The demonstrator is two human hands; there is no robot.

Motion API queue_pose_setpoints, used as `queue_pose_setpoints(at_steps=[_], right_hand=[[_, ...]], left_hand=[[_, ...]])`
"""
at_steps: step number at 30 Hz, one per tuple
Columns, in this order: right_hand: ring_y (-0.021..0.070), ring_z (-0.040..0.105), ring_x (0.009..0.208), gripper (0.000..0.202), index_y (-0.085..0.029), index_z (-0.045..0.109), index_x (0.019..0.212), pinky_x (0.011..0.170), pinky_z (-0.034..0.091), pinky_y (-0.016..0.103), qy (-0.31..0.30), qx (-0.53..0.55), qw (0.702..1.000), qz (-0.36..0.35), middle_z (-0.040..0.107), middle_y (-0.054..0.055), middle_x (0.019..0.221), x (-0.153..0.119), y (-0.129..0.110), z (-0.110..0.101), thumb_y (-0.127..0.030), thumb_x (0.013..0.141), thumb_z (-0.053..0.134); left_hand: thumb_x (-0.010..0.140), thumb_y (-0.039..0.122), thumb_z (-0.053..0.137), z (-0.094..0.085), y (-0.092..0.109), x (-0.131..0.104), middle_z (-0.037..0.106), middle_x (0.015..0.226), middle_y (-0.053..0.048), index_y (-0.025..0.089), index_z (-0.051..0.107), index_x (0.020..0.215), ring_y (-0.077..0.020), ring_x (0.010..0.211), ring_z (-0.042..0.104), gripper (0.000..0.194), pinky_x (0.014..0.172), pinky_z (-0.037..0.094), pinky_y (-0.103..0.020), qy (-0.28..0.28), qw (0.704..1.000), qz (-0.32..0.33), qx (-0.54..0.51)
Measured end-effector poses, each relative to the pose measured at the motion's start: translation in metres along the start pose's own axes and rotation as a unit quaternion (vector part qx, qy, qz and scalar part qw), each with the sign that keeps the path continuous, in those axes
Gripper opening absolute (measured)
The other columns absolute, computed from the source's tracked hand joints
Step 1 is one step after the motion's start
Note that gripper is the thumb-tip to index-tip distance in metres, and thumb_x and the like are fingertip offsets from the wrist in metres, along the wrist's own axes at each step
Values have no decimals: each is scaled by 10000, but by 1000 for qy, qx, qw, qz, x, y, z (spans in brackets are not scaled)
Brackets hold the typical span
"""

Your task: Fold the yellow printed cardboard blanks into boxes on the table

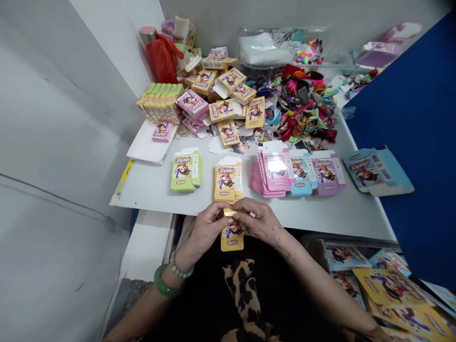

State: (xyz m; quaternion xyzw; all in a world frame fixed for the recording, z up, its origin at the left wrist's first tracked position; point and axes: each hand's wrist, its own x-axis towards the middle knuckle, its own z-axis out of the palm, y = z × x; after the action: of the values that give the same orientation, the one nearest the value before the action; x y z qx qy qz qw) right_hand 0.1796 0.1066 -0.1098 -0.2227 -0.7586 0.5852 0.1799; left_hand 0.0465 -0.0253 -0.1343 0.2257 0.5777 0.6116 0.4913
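A small yellow card box (232, 241) hangs upright at the table's front edge, its upper end pinched between both hands. My left hand (206, 231) closes its thumb and fingers on the top left of the box. On the top right, my right hand (261, 223) does the same. Just beyond my fingers lies a stack of flat yellow boxes (225, 183). Left of it is a green stack (185, 172). To the right stand pink (276, 171), blue (301, 172) and purple (325, 173) stacks.
Filled boxes (203, 81) pile up at the back left, beside a red bag (162, 57). Colourful hair ties (302, 104) heap at the back right. A blue carton (381, 171) overhangs the table's right edge. Below right, a bin holds printed packs (392, 287).
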Motion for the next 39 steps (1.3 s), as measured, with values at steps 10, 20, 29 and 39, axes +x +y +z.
queue_pose_setpoints(at_steps=[10,20,29,39], right_hand=[[167,602,691,189,-223,679,767,651,453,277,30,-7,995,100,690,2,743,1,-3,4,-387,830,608],[148,539,655,202,-203,644,706,603,410,256,4,54,988,144,620,-8,674,11,-3,0,-393,770,620],[217,701,809,204,-258,778,903,725,541,333,13,-36,994,101,771,26,902,6,-3,-1,-328,843,596],[261,744,976,326,-291,793,1099,832,583,371,-61,-71,995,42,782,33,1095,-8,-14,-12,-264,900,536]], left_hand=[[740,329,847,4,3,-3,750,1005,-40,192,662,1132,-189,948,674,455,876,534,-318,-8,998,-7,-58],[750,297,836,5,7,-4,757,1030,-53,191,667,1150,-203,975,686,446,898,535,-334,-29,997,-3,-69],[749,274,843,3,5,-5,768,1026,-53,205,651,1210,-204,963,704,504,894,550,-341,-12,995,-13,-94],[767,303,825,2,4,-9,769,1051,-51,213,719,1149,-207,962,700,407,914,552,-359,-16,998,-1,-68]])
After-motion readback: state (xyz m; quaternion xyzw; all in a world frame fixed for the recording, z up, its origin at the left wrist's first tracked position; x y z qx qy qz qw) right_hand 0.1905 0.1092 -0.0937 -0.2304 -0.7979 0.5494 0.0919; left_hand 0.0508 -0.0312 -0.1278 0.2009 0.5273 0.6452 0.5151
